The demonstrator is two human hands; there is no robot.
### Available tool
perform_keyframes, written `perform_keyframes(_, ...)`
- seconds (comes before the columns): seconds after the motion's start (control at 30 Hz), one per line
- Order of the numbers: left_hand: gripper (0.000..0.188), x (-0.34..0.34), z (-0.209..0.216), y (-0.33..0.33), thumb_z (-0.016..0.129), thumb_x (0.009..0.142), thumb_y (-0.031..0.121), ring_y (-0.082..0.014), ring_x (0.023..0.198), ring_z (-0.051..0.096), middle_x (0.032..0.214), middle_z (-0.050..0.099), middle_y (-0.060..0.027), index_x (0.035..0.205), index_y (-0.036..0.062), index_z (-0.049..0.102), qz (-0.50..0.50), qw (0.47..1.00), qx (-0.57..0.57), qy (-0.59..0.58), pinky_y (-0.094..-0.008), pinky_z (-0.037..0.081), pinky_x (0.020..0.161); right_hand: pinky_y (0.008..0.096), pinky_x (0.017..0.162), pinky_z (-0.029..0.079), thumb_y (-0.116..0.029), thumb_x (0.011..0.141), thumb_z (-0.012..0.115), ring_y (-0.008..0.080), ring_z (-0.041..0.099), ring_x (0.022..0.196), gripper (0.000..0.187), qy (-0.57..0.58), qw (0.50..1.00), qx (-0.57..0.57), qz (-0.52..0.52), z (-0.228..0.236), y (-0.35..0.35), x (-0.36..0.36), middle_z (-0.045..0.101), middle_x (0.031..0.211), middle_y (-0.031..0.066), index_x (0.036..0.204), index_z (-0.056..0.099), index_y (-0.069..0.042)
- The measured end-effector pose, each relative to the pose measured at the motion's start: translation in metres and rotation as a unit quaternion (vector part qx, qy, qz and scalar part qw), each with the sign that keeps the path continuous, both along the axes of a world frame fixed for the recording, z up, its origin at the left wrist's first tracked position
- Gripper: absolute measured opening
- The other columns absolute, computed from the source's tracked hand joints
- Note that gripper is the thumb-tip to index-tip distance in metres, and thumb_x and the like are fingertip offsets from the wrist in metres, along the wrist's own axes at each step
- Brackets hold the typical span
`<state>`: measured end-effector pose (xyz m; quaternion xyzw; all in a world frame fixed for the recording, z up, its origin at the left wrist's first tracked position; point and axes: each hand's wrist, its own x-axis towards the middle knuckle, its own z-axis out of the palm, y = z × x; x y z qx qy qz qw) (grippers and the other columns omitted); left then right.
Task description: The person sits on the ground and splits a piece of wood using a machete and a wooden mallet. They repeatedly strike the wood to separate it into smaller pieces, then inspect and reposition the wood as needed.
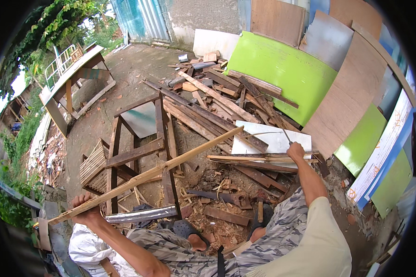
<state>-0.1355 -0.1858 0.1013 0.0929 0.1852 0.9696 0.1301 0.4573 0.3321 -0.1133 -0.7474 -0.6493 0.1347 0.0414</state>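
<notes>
A long, pale wooden strip (171,162) slants from the lower left up to the middle, crossing in front of a dark wooden frame (160,120). My left hand (87,208) is closed round its near end. On the right, my right hand (296,151) is closed on a thin dark tool (286,136), of which only a narrow length shows; its kind is unclear. Close by that hand, several battens (263,158) lie stacked over a white board (275,138). Between my feet and the woodpile rests a handsaw (215,195) among wood chips.
A pile of old planks (208,111) spreads across the ground ahead. Green panels (282,69) and plywood sheets (351,97) lean along the right side. A slatted wooden piece (94,166) stands left of the frame. Farther off at left is a table (78,69).
</notes>
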Motion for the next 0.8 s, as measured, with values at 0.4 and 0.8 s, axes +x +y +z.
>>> perform_keyframes(0.4, 0.054, 0.082, -0.012, 0.121, 0.04, 0.1, 0.052, -0.012, 0.052, 0.025, 0.055, 0.029, 0.0019, 0.06, 0.0157, 0.033, -0.116, 0.965, 0.11, 0.209, -0.0281, 0.024, 0.05, 0.0495, 0.068, 0.05, -0.035, 0.086, 0.072, 0.0451, 0.066, 0.08, 0.04, 0.25, 0.933, 0.103, 0.238, 0.105, -0.186, -0.081, 0.066, 0.077, 0.026, 0.1, 0.066, 0.001)
perform_keyframes(0.8, 0.055, 0.116, -0.018, 0.15, 0.032, 0.102, 0.049, -0.0138, 0.05, 0.024, 0.055, 0.029, 0.0009, 0.06, 0.014, 0.034, -0.13, 0.959, 0.088, 0.237, -0.0288, 0.024, 0.047, 0.046, 0.054, 0.045, -0.038, 0.089, 0.07, 0.0412, 0.061, 0.059, 0.036, 0.34, 0.865, 0.052, 0.365, 0.122, -0.334, -0.179, 0.058, 0.06, 0.02, 0.085, 0.059, -0.004)
